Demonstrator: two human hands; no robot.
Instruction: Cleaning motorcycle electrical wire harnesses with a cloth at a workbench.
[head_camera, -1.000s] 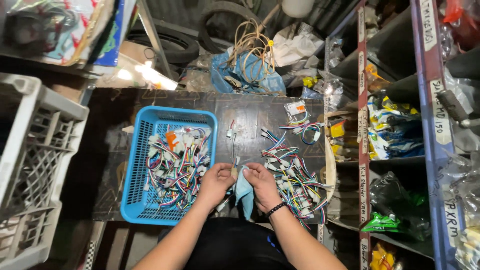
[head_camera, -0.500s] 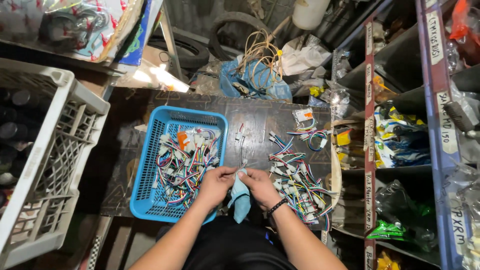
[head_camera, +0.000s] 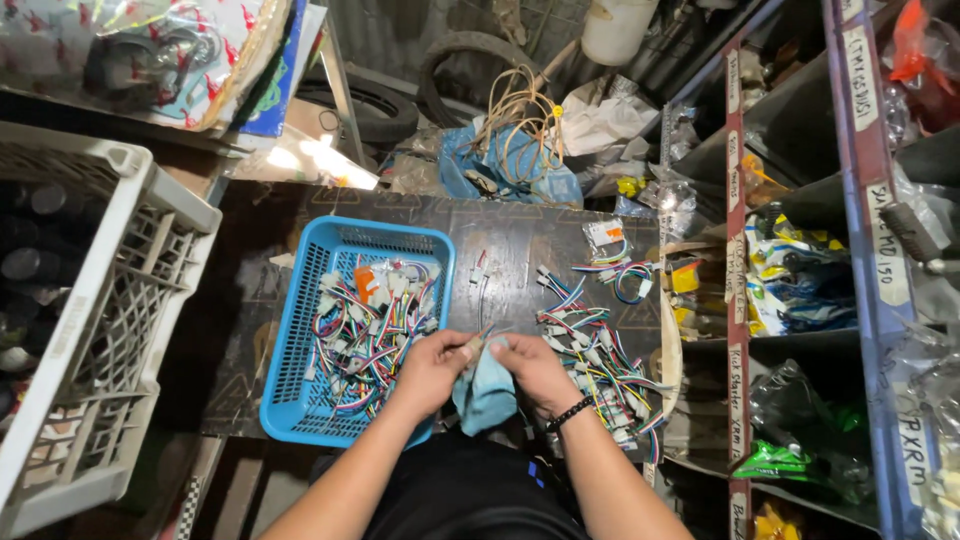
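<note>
My left hand (head_camera: 432, 368) and my right hand (head_camera: 535, 368) meet at the near edge of a dark board (head_camera: 510, 240). Between them they pinch a small wire connector (head_camera: 478, 343) with thin coloured leads. A light blue cloth (head_camera: 487, 395) hangs under the hands, held against my right palm. Left of my left hand stands a blue plastic basket (head_camera: 300, 330) holding several coloured wire harnesses with white plugs. A loose pile of similar harnesses (head_camera: 595, 355) lies on the board just right of my right hand.
A white plastic crate (head_camera: 90, 330) stands at the left. Metal shelving (head_camera: 850, 250) with bagged parts lines the right. Beyond the board lie a blue bag with a wire coil (head_camera: 515, 150), a tyre (head_camera: 470, 60) and a small bagged harness (head_camera: 607, 240).
The view has shifted and tilted slightly, bringing more of the white crate into sight. Both hands stay together on the small connector over the cloth.
</note>
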